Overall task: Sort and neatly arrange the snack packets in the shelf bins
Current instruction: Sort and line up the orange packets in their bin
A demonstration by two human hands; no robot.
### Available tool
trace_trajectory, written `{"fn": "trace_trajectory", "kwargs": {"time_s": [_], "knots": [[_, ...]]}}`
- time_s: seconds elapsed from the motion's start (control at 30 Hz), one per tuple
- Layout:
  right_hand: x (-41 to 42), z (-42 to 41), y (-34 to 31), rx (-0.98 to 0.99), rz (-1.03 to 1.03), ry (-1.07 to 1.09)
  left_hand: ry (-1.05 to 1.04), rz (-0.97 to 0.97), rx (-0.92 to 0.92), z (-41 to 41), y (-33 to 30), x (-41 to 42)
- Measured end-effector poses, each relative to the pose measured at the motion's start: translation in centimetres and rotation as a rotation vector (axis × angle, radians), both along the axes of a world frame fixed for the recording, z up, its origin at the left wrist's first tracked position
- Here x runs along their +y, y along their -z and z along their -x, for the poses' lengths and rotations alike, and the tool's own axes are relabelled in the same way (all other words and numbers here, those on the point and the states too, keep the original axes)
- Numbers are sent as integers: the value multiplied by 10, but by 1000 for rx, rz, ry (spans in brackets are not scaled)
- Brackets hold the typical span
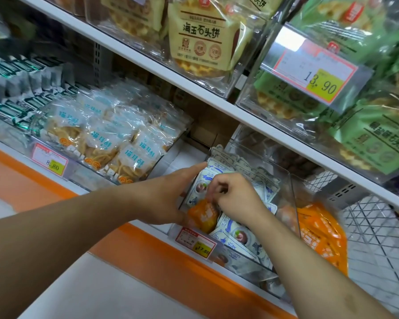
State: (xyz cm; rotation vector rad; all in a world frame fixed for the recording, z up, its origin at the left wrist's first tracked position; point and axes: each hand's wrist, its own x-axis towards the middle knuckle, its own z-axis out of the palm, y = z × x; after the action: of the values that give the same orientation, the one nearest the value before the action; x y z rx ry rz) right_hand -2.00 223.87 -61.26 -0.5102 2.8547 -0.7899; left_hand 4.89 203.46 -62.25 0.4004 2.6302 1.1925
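Store shelf [194, 88] with clear bin [290, 203] at its orange front edge; left hand [171, 194] flat against the bin's side, right hand [235, 196] pinching an orange packet [202, 217].

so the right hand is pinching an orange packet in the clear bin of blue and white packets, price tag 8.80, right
Not quite: the head view shows that bin's price tag reads 17.80. The right hand does pinch the orange packet in the clear bin of blue and white packets.
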Motion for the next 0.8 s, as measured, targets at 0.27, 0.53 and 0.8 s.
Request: {"fn": "trace_trajectory", "kwargs": {"time_s": [0.27, 0.53, 0.8], "knots": [[26, -38, -35, 222, 431, 87, -65, 44, 229, -3, -14, 13], [62, -95, -64, 265, 630, 82, -87, -3, 472, -16, -37, 52], [125, -134, -82, 379, 387, 91, -19, -140, 538, -43, -60, 130]]}}
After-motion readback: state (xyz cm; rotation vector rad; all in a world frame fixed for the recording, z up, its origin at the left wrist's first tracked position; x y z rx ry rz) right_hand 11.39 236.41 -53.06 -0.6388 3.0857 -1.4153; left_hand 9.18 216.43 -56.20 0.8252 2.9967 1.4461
